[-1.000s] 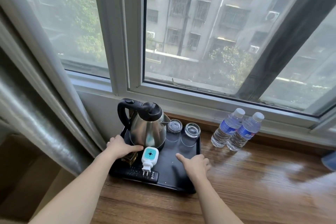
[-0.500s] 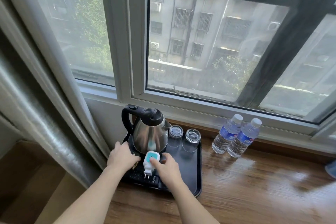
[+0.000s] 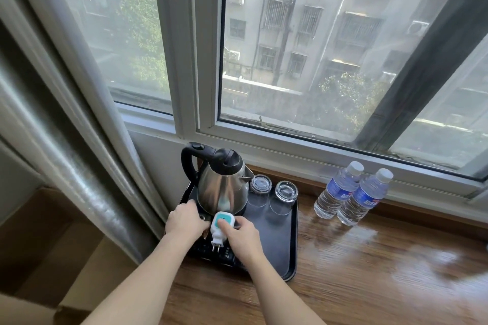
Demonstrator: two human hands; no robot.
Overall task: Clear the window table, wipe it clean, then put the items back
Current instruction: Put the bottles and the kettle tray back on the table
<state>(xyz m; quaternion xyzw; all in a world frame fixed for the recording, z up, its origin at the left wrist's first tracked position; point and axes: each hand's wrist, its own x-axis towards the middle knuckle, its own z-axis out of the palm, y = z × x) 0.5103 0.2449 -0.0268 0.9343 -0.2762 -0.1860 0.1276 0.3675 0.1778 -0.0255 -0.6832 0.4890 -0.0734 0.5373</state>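
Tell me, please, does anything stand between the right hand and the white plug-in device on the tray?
Nothing visible does: the right hand already rests on the white plug-in device, its fingers on the teal face. The kettle stands just behind it on the black tray.

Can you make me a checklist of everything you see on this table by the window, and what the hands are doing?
Surface: wooden table, shiny with glare.
Job's things: black tray holding a steel kettle, two upside-down glasses, a white and teal plug and a remote; two water bottles stand right of the tray.
Clutter: nothing seen.
Hands: left hand rests on the tray beside the plug; right hand has its thumb on the plug; full grip cannot be seen.
Cables: nothing seen.
Surroundings: window behind, grey curtain at left.
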